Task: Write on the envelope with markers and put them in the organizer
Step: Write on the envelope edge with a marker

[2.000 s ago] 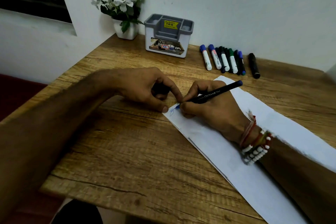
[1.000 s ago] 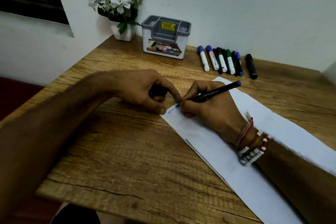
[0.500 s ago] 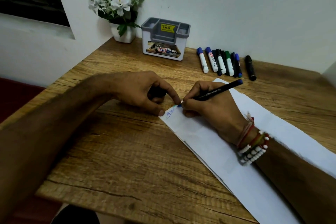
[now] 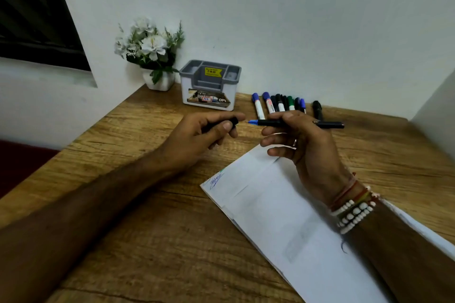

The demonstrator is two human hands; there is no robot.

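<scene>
Both hands hover above the table, off the envelope (image 4: 278, 206), which lies toward the near right edge with a small blue scribble at its left corner. The right hand (image 4: 302, 145) pinches a black pen (image 4: 295, 123) between thumb and forefinger, blue tip bare and aimed left; its other fingers curl loosely. The left hand (image 4: 204, 135) grips the cap (image 4: 232, 122), mouth facing the tip, just apart. Capping looks to be the step in hand: the tip must slide squarely into the cap. The organizer (image 4: 210, 86) waits at the far edge, the remaining markers (image 4: 280, 104) beside it.
</scene>
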